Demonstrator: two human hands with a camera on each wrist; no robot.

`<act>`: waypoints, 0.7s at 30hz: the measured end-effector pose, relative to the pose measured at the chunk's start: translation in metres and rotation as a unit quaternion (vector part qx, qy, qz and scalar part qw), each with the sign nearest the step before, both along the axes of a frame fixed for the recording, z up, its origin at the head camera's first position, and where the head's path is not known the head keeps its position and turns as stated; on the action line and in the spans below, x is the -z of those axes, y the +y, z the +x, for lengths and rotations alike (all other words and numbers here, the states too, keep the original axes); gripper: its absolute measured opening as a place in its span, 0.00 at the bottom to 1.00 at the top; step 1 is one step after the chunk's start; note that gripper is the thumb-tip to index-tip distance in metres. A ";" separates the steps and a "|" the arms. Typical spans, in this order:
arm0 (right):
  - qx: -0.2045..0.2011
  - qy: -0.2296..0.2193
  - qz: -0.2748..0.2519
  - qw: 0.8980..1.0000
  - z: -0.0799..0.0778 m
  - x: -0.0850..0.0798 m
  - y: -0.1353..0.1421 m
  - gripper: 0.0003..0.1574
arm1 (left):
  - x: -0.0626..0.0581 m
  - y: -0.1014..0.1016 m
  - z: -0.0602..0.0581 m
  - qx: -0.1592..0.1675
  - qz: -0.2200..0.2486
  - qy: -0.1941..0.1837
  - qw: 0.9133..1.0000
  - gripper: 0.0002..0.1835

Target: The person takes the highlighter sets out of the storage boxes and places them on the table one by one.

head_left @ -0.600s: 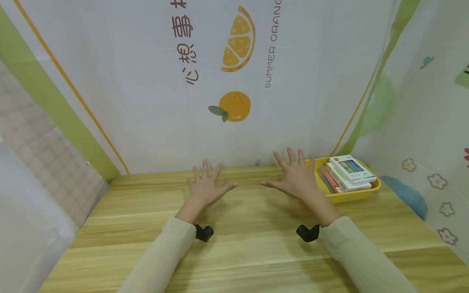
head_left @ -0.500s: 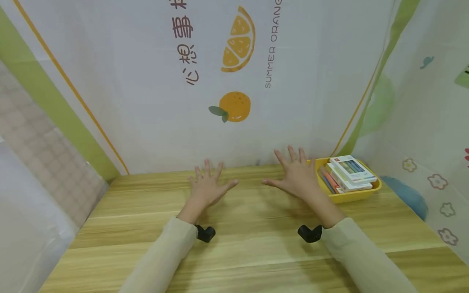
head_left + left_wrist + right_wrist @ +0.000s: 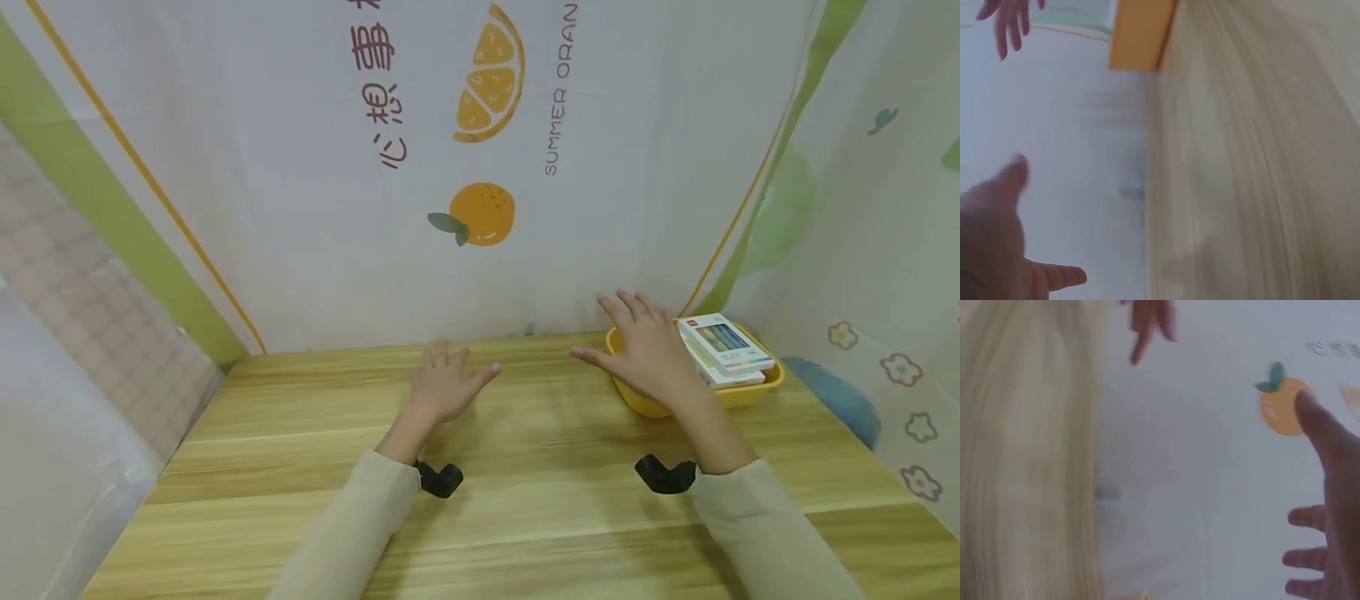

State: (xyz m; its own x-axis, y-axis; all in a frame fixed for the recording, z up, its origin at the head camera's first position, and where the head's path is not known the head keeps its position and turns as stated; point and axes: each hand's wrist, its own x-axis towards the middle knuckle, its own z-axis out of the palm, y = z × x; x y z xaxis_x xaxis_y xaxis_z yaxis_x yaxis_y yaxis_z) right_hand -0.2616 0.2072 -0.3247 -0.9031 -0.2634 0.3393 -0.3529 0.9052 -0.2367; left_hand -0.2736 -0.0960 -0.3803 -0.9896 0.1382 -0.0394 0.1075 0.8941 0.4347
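In the head view my left hand [image 3: 444, 390] hovers above the wooden table with its fingers spread and nothing in it. My right hand [image 3: 651, 354] is also spread and holds nothing. It hangs over the left end of a yellow basket [image 3: 643, 407], hiding part of what lies inside. White boxes, the top one a flat box [image 3: 726, 343] with coloured sticks pictured on it, are stacked in that basket. From the left wrist the basket's orange-looking wall [image 3: 1138, 37] shows beyond the hand. The right wrist view shows the thumb and several fingertips in the air.
The wooden table [image 3: 525, 533] ends against a white curtain [image 3: 300, 208] printed with oranges and lettering. A patterned cloth [image 3: 877, 275] hangs at the right, with a blue round shape [image 3: 836, 400] beside the table's edge. Black wrist mounts [image 3: 441, 481] sit at both cuffs.
Both hands have moved to the right, the right one further over the basket, covering the pencil-like sticks seen earlier. The head view has shifted slightly.
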 end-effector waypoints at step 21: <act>0.034 0.202 -0.197 0.959 0.006 0.016 0.060 0.31 | -0.006 0.055 -0.001 0.057 0.111 0.038 0.991 0.39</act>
State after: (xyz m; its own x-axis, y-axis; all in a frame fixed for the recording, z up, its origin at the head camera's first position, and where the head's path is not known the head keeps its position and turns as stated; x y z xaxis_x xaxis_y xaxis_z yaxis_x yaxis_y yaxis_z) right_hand -0.2557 0.2675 -0.3405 -0.6882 0.0119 0.7255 -0.4309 0.7978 -0.4218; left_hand -0.2750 -0.0414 -0.3748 -0.9662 0.2456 0.0782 0.2417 0.7576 0.6063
